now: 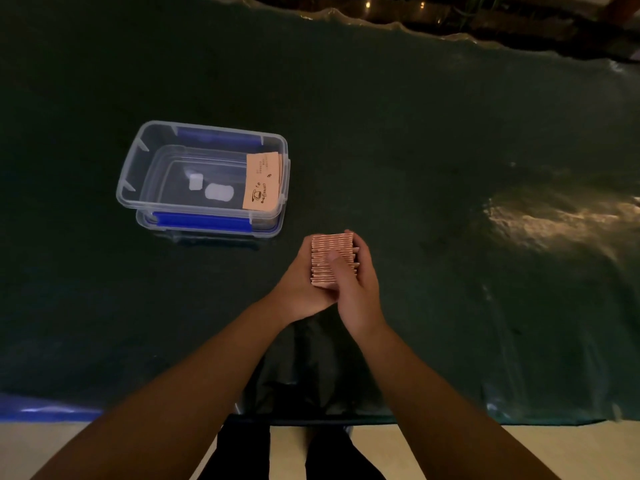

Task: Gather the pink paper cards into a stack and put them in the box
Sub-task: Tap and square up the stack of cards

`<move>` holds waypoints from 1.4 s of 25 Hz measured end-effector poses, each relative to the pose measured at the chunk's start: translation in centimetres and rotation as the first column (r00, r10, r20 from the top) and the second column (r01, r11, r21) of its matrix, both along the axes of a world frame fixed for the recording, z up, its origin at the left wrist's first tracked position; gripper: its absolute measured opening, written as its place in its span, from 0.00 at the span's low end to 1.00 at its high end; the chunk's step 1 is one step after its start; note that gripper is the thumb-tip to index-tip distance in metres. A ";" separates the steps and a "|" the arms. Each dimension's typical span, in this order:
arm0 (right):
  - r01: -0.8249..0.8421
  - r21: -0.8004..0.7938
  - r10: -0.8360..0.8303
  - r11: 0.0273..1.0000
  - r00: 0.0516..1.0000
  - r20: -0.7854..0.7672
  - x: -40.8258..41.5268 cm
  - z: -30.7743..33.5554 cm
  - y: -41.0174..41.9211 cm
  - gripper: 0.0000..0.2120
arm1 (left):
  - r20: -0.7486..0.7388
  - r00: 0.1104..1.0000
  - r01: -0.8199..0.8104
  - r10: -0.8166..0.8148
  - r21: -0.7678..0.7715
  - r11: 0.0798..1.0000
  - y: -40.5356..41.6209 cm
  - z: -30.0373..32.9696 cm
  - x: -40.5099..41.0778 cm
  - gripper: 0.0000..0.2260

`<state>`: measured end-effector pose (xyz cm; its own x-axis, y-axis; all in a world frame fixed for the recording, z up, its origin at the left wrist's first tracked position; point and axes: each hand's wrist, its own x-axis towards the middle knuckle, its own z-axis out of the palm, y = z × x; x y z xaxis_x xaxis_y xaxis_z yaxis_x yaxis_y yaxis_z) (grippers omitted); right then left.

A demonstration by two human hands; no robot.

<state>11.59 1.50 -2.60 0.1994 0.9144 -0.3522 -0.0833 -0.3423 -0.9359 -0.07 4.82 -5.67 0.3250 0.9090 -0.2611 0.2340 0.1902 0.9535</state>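
Observation:
A thick stack of pink paper cards (pixel 327 252) stands on edge between both my hands, above the dark green table. My left hand (pixel 301 289) cups it from the left and below. My right hand (pixel 356 285) grips it from the right, thumb pressed on the card edges. The clear plastic box (pixel 133 174) with blue clips sits to the upper left of my hands, lid off. Inside it, more pink cards (pixel 262 181) with a coffee-cup print lean against the right wall.
Two small white pieces (pixel 219 192) lie on the box's bottom. The green table cover (pixel 450 168) is wrinkled and shiny at the right. The table's near edge runs just above my legs, with a blue strip (pixel 41 408) at the lower left.

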 end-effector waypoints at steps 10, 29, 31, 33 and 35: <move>-0.086 0.066 0.083 0.994 0.996 0.039 -0.4 0.7 0.8 0.31 | 0.016 0.998 0.055 -0.056 0.065 0.996 -0.1 0.3 -0.8 0.52; -0.039 0.036 0.040 0.999 0.999 -0.032 -0.4 -0.1 0.7 0.28 | -0.104 0.991 0.099 -0.087 0.117 0.988 1.5 -0.7 -1.0 0.42; -0.079 0.020 0.080 0.997 0.997 -0.010 -0.3 -0.1 1.1 0.32 | -0.082 0.993 0.095 -0.087 0.097 0.991 1.7 -0.2 -1.0 0.40; -0.175 0.014 0.174 0.984 0.984 0.030 0.2 0.1 1.5 0.39 | -0.042 0.998 0.059 -0.056 0.065 0.996 1.8 0.4 -1.5 0.40; -0.292 0.020 0.291 0.956 0.956 0.045 1.3 0.0 1.7 0.43 | 0.035 0.999 0.017 -0.017 0.003 1.000 2.1 0.6 -2.1 0.41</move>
<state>12.92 3.20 -2.63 -0.0633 0.9438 -0.3243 0.0551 -0.3211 -0.9454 -2.13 6.95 -5.10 0.3496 0.9038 -0.2470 0.2037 0.1840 0.9616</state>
